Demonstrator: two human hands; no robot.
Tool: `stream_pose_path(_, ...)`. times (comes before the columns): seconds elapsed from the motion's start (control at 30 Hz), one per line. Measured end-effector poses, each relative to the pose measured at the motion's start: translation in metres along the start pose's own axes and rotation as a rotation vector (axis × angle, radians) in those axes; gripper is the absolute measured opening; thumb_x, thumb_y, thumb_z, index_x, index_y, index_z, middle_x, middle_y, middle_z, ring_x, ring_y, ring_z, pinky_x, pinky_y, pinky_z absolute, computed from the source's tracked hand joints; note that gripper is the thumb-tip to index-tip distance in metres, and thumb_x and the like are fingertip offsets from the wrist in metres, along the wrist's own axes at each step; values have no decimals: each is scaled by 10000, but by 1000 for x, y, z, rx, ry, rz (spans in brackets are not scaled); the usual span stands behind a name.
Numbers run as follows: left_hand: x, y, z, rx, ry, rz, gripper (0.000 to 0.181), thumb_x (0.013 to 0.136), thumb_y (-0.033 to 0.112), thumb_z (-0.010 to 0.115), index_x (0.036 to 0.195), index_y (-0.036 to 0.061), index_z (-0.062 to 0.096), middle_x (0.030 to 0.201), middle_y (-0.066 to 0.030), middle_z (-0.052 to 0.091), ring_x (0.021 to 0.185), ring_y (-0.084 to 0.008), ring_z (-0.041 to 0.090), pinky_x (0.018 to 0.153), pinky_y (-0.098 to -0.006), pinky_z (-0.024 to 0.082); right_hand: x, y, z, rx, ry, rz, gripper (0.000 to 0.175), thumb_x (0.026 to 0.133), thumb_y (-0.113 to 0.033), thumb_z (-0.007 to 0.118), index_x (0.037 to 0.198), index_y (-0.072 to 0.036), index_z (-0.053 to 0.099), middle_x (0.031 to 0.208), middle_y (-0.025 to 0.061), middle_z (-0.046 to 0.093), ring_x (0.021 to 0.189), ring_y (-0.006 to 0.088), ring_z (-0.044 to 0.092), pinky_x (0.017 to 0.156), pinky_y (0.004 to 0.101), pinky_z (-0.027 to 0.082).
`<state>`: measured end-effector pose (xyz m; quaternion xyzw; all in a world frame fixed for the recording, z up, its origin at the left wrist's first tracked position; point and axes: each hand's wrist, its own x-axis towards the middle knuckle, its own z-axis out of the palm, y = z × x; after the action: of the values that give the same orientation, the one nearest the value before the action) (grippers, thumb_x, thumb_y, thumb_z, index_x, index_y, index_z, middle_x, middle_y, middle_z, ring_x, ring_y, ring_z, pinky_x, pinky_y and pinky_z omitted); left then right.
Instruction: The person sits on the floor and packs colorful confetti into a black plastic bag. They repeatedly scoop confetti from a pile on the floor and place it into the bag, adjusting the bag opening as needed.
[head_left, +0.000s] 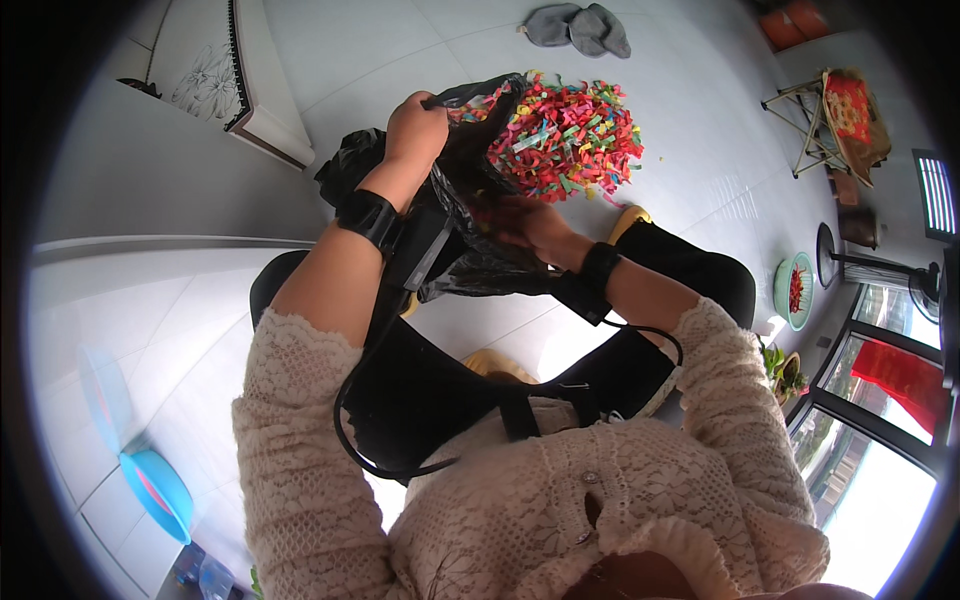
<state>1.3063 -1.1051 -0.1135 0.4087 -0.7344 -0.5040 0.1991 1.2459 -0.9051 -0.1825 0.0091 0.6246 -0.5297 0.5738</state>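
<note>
My left hand grips the gathered rim of a black plastic bag and holds it up. The bag's mouth gapes towards the right, beside a heap of colourful paper strips on the floor. The strips are mostly red and pink, with green, yellow and blue among them. My right hand reaches into the lower part of the bag's mouth. Its fingertips lie in shadow, with a few coloured bits near them, and whether they hold any is unclear.
A grey cloth item lies beyond the heap. To the right stand a folding stool, a green basin with red contents and a black fan. A blue basin is at lower left; a white furniture panel borders the left.
</note>
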Motion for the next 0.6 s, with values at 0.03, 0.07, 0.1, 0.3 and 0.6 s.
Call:
stream_pose_path(0.03,0,0,0,1,5,-2,180,812,137,484,900,0,560,614,-25,494,539,-101,398,497,-265,335,-1,-1,0,-35,25,5,336,844,-26,473,1179,-54,457,1047,56,549,917,153,561,735,280,508)
stream_pose_path(0.07,0,0,-1,-8,1,-18,180,812,138,485,899,0,560,614,-25,497,537,-102,399,497,-264,336,-2,-3,-1,-32,10,1,338,839,-27,485,1175,-54,460,1052,55,544,924,154,557,740,284,507)
stream_pose_path(0.1,0,0,-1,21,2,-4,195,790,136,479,898,-2,565,664,-75,532,596,-172,458,545,-295,372,-2,-7,-4,-33,8,12,341,834,-27,497,1172,-53,462,1058,54,539,932,156,553,745,288,507)
stream_pose_path(0.3,-4,3,-6,65,-7,24,221,754,126,468,900,-6,570,747,-168,598,688,-291,573,629,-348,441,33,-57,-75,-37,-30,-116,350,782,-10,566,1124,-46,495,1049,55,538,1004,179,521,770,309,504)
stream_pose_path(0.6,-12,12,-10,-13,-50,-43,195,782,130,491,913,5,563,659,-94,555,573,-166,499,559,-288,408,145,-51,-237,-1689,-167,-786,265,777,-84,559,1030,-70,482,857,28,561,815,195,553,734,335,490)
